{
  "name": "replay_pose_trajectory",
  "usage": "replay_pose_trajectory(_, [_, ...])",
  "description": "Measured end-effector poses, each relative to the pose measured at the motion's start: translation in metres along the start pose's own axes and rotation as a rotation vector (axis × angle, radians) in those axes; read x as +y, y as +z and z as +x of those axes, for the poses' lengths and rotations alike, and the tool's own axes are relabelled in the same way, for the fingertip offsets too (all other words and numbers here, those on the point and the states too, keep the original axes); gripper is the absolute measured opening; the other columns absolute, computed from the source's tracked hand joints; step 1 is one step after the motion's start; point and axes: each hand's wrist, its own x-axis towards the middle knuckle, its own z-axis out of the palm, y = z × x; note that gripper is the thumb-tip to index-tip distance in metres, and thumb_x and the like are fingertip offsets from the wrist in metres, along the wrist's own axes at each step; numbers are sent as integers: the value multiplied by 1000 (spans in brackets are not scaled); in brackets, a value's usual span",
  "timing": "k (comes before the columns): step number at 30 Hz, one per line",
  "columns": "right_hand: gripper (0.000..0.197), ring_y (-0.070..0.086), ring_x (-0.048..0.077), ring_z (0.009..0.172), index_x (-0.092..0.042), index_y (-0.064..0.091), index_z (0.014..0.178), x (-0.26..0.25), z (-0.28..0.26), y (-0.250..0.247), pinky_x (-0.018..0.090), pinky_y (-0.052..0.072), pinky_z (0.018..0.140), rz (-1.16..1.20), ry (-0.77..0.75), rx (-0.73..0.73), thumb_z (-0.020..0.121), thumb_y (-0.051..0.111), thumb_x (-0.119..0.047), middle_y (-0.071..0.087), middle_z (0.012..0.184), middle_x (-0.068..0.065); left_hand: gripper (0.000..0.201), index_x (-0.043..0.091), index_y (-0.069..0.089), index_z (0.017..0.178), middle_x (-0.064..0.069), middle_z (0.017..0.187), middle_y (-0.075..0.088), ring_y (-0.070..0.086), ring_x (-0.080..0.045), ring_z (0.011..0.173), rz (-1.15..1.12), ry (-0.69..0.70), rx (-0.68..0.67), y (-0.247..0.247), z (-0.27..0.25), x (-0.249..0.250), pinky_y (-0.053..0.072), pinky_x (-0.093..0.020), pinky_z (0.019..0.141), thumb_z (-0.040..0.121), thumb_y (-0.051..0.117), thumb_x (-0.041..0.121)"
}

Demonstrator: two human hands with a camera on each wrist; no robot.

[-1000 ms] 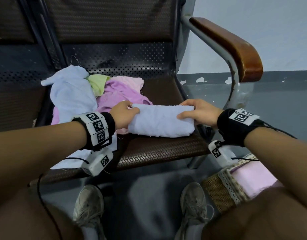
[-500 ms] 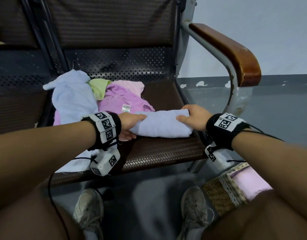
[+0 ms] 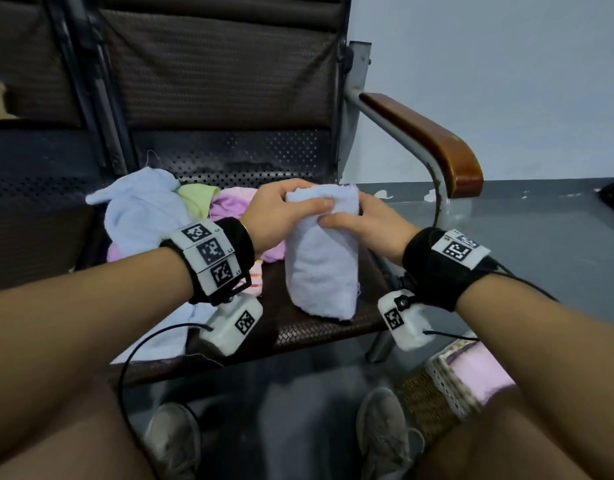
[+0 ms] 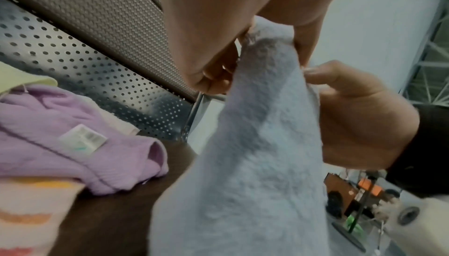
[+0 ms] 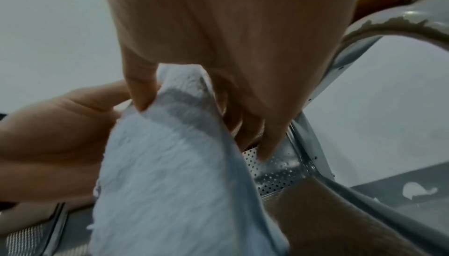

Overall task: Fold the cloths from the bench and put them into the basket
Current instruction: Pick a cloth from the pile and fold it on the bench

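A folded pale blue cloth (image 3: 321, 261) hangs upright above the bench seat (image 3: 319, 327), held at its top edge by both hands. My left hand (image 3: 281, 209) grips the top left corner, thumb across the front. My right hand (image 3: 361, 223) pinches the top right, thumb on the front face. Both wrist views show the cloth (image 4: 255, 164) (image 5: 175, 173) pinched between thumb and fingers. A pile of unfolded cloths lies at the seat's left: light blue (image 3: 143, 209), green (image 3: 196, 199), purple (image 3: 229, 209). The wicker basket (image 3: 433, 396) stands on the floor at lower right, a pink cloth (image 3: 482, 374) inside.
The bench's wooden armrest (image 3: 437, 147) curves down just right of my hands. The perforated metal backrest (image 3: 229, 157) is behind. My shoes (image 3: 174, 438) stand on the grey floor under the seat edge. A striped cloth (image 4: 31, 212) lies near the pile.
The folded blue cloth lay flat across the seat with a hand at each end. Both hands have come together and lifted it, so it now hangs vertically.
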Motion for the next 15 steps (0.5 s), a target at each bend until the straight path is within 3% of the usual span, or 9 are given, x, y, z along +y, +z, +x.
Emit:
replay_pose_trajectory(3, [33, 72, 18, 102, -4, 68, 117, -4, -14, -7, 36, 56, 94, 82, 54, 40, 90, 71, -23, 76, 110, 4, 45, 16, 68, 116, -7, 115, 71, 68, -23, 107, -28, 5, 63, 10, 3, 4, 55, -43, 96, 76, 84, 27])
replay_pose_trajectory(6, [30, 74, 12, 85, 0, 65, 119, 2, -31, -19, 21, 57, 69, 284, 114, 75, 95, 65, -17, 77, 101, 5, 62, 13, 60, 123, -6, 119, 70, 69, -21, 109, -115, -52, -15, 30, 4, 2, 54, -45, 98, 72, 85, 37])
replay_pose_trajectory(7, [32, 74, 16, 89, -1, 64, 122, 5, -36, -25, 23, 58, 69, 341, 133, 99, 96, 63, -18, 76, 105, 7, 70, 13, 57, 126, -4, 120, 69, 69, -20, 109, -125, -72, -59, 40, 4, 0, 54, -44, 98, 69, 86, 41])
replay_pose_trajectory(9, [35, 71, 26, 105, -3, 62, 127, 16, -49, -41, 34, 59, 83, 435, 155, 152, 97, 62, -21, 73, 116, 13, 77, 13, 53, 131, -4, 123, 69, 68, -20, 110, -107, -98, -183, 63, 2, -4, 54, -44, 98, 67, 88, 40])
replay_pose_trajectory(11, [37, 69, 30, 111, -4, 61, 128, 32, -65, -64, 41, 57, 92, 488, 172, 205, 96, 63, -23, 72, 119, 14, 64, 12, 55, 133, -7, 125, 68, 66, -23, 115, -59, -91, -379, 92, 0, -12, 53, -46, 99, 77, 84, 22])
replay_pose_trajectory(13, [34, 70, 27, 109, -5, 63, 125, 49, -87, -91, 38, 59, 89, 499, 197, 270, 95, 64, -22, 73, 117, 11, 59, 12, 55, 134, -7, 127, 67, 64, -23, 119, -21, -122, -548, 123, -2, -18, 53, -45, 99, 80, 79, 7])
replay_pose_trajectory(15, [32, 72, 23, 105, -6, 63, 122, 69, -112, -121, 33, 60, 81, 536, 244, 362, 95, 65, -22, 75, 113, 9, 62, 8, 54, 134, -6, 127, 67, 64, -21, 118, 31, -180, -600, 159, -3, -24, 52, -45, 100, 78, 81, 7])
